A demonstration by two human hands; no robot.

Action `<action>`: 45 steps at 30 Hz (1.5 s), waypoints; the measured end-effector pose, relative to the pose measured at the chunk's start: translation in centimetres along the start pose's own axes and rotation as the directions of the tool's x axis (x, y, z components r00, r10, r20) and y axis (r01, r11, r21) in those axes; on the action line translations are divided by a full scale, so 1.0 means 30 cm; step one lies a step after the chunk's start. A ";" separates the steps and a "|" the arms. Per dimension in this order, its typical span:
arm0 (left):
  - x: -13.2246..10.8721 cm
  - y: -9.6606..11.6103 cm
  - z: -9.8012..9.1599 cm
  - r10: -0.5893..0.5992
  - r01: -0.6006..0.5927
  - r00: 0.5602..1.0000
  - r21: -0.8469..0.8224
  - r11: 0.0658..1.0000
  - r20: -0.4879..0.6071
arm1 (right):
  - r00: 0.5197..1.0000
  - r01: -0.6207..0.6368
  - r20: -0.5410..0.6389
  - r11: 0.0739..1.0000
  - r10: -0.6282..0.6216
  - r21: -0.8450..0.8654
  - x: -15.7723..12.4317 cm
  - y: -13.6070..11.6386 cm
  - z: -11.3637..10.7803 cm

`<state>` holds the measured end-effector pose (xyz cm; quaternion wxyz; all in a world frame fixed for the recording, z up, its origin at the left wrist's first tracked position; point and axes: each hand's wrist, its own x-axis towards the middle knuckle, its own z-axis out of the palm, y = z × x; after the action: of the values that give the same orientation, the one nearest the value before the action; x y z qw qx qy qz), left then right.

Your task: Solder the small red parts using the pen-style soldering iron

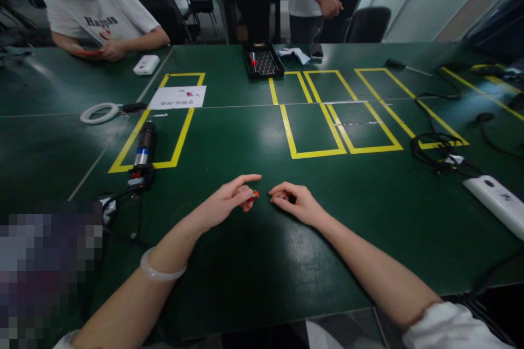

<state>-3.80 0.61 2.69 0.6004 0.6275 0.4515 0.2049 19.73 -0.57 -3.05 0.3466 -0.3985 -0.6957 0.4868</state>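
well, far left of the black tray (266, 74), a white ring (84, 115) lies on the green table (229, 136). next, left of the tray and closer to me, is a black and silver tool (142, 154). a white paper (178, 99) is left of the tray too. my left hand (229, 196) is on my side of the tray, a bit to its left. its thumb and bent fingers pinch a small red and orange thing (256, 194), and my pointer finger sticks out. so that little thing is on my side of the tray. my right hand (298, 203) is near it, a bit right of the tray. its fingers bend in toward the thumb, and i can't tell if they pinch something. far right of the tray, closer to me, are a black cord (421, 155) in loops and a long white bar (497, 202).
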 end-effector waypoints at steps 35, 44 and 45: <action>0.024 -0.090 0.083 -0.052 0.066 0.995 -0.160 0.985 0.090 | 0.998 -0.063 0.007 0.993 0.062 0.103 -0.005 -0.014 0.040; 0.029 -0.106 0.089 -0.066 0.073 0.996 -0.143 0.987 0.055 | 0.999 0.039 -0.016 0.999 -0.039 0.023 -0.003 -0.019 0.042; 0.029 -0.106 0.089 -0.067 0.074 0.996 -0.140 0.987 0.058 | 0.998 0.054 -0.015 0.999 -0.054 0.008 -0.003 -0.020 0.041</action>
<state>-2.25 -0.60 -1.06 0.6621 0.5721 0.4416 0.1982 18.57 -1.28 -2.86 0.3663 -0.3819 -0.7016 0.4772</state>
